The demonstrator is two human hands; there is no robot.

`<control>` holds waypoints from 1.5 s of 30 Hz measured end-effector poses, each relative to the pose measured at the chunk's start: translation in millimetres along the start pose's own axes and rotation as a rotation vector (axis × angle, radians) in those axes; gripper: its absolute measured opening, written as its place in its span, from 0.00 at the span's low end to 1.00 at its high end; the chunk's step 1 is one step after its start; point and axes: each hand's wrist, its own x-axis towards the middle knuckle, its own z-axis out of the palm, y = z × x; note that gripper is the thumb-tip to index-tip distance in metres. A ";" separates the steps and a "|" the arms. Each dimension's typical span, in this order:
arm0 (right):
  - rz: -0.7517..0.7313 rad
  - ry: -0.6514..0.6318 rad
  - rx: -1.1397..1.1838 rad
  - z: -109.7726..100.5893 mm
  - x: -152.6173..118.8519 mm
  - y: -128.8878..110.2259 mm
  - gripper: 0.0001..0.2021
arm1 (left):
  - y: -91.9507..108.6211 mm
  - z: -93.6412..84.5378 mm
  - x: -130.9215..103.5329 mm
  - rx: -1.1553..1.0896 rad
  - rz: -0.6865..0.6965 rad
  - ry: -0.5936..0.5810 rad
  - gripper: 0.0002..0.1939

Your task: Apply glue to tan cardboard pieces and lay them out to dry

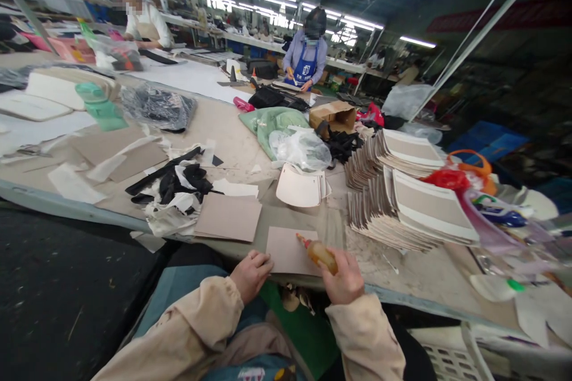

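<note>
A flat beige cardboard sheet (286, 250) lies at the table's front edge, right before me. My left hand (251, 275) is closed at its lower left edge, the curled fingers holding the sheet. In my right hand (345, 278) is a squeeze bottle (322, 256) of amber glue, tilted so that its orange-red nozzle points down at the sheet's upper right part. Left of the sheet lies a small stack of similar cardboard sheets (229, 217). Beyond it sit several curved white panels (298, 186).
Tall stacks of curved panels (415, 208) stand on the right. Black and white scraps (174, 190) lie to the left. Farther back are a clear plastic bag (299, 147), a green bag (272, 125) and a cardboard box (333, 114). A co-worker (306, 53) in a blue apron stands across the table.
</note>
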 end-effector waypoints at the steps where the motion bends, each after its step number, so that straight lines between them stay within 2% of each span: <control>1: 0.015 0.011 -0.014 -3.5 -1.5 6.6 0.12 | 0.1 -0.2 0.3 0.001 0.001 0.002 0.13; 6: 0.068 0.049 -0.091 -17.3 -4.6 27.1 0.13 | -0.3 -0.2 0.3 -0.006 -0.001 0.010 0.12; 11: 0.166 0.014 -0.058 -21.2 -4.7 25.9 0.14 | -4.2 2.4 -3.3 -0.027 -0.010 0.040 0.12; 16: 0.244 -0.019 0.044 -7.0 -1.8 1.0 0.15 | -6.4 4.0 -3.1 -0.029 0.008 0.077 0.09; 21: 0.173 -0.087 0.161 22.3 6.8 -41.0 0.14 | -7.3 3.2 -2.3 -0.056 0.026 0.089 0.09; 24: 0.141 -0.093 0.173 29.7 10.5 -50.6 0.14 | -7.7 2.1 -4.2 -0.069 0.023 0.099 0.11; 26: 0.139 -0.077 0.146 27.2 9.8 -43.7 0.14 | -7.3 1.4 -5.1 -0.078 0.008 0.095 0.11; 32: 0.234 0.008 0.018 1.2 -1.2 11.6 0.16 | -5.5 0.6 -3.2 -0.089 -0.019 0.050 0.10; 35: 0.263 0.039 -0.050 -12.4 -2.7 25.9 0.18 | -4.5 -1.2 -2.6 -0.077 -0.032 0.043 0.10; 40: 0.263 0.074 -0.047 -27.7 -1.7 16.4 0.19 | -2.1 -5.6 -2.9 -0.066 -0.079 0.013 0.07; 43: 0.265 0.069 0.086 -29.5 -4.1 3.7 0.19 | -1.8 -5.8 -2.7 -0.072 -0.101 0.017 0.04; 45: 0.253 0.014 0.189 -26.4 -6.1 -5.4 0.19 | -2.4 -5.2 -2.4 -0.075 -0.099 0.018 0.02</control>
